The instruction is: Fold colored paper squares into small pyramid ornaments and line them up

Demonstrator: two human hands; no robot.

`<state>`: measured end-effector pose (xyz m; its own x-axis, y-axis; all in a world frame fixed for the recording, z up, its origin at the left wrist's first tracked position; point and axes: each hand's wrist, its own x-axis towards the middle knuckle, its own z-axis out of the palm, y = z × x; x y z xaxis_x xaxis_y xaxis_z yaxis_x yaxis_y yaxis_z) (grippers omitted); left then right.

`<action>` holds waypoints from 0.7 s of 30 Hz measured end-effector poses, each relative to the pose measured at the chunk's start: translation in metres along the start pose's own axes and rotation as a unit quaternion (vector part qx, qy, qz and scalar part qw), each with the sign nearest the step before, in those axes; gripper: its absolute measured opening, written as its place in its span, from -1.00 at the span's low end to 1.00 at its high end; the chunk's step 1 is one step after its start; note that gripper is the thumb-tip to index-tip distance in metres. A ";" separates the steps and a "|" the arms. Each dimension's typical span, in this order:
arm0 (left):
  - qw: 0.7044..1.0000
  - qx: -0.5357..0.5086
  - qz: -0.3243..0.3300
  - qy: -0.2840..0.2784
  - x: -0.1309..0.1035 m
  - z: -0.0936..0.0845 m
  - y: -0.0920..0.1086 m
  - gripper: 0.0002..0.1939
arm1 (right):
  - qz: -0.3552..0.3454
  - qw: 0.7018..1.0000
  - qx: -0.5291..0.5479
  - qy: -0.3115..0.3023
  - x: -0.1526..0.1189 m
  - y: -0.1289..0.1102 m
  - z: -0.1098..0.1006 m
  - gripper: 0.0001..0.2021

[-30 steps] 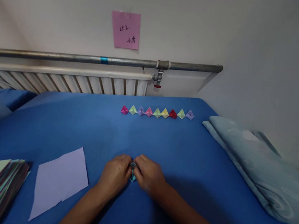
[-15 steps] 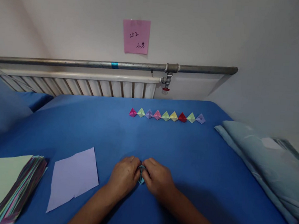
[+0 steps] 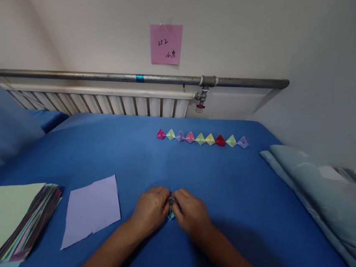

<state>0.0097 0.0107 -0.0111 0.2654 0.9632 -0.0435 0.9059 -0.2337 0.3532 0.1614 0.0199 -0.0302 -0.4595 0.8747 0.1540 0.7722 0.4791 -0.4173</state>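
Observation:
Between my two hands sits a small folded teal paper (image 3: 171,210), with a crease or slit running down its middle. My left hand (image 3: 152,208) pinches its left side, fingers curled. On the other side my right hand (image 3: 191,213) grips it with thumb and bent fingers. Both hands rest low over the blue-covered surface and hide much of the paper's sides. Farther back, a row of several small folded paper pieces (image 3: 200,138) in pink, green, purple, yellow and red lies side by side.
A torn-edged purple sheet (image 3: 91,211) lies to the left of my hands. Beyond it is a thick stack of coloured paper (image 3: 6,217). Folded pale-blue fabric (image 3: 319,197) lies at the right. A radiator (image 3: 120,105) and metal pipe (image 3: 101,76) run along the back wall.
The whole view has shifted slightly, so things appear a little farther right. Both hands keep hold of the teal paper in nearly the same pose.

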 end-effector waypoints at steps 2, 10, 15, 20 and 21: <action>1.000 0.004 0.001 0.001 0.000 0.001 -0.001 -0.86 | 0.003 1.000 0.002 -0.002 0.000 0.000 0.000 -0.89; 1.000 0.007 0.002 0.005 -0.001 0.001 0.000 -0.85 | 0.000 1.000 0.007 -0.002 0.000 0.001 0.000 -0.89; 1.000 0.007 0.005 -0.001 -0.001 0.000 0.000 -0.84 | 0.003 1.000 -0.001 -0.009 0.001 0.000 0.000 -0.89; 1.000 0.013 0.002 -0.008 0.000 0.001 0.000 -0.85 | 0.003 1.000 -0.008 -0.014 0.002 0.000 0.000 -0.87; 1.000 0.015 0.000 -0.009 0.000 0.001 0.000 -0.85 | 0.001 1.000 -0.006 -0.013 0.001 0.000 0.000 -0.87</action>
<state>0.0099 0.0108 -0.0121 0.2715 0.9606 -0.0596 0.9149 -0.2384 0.3257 0.1608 0.0213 -0.0302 -0.4694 0.8734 0.1299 0.7783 0.4788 -0.4061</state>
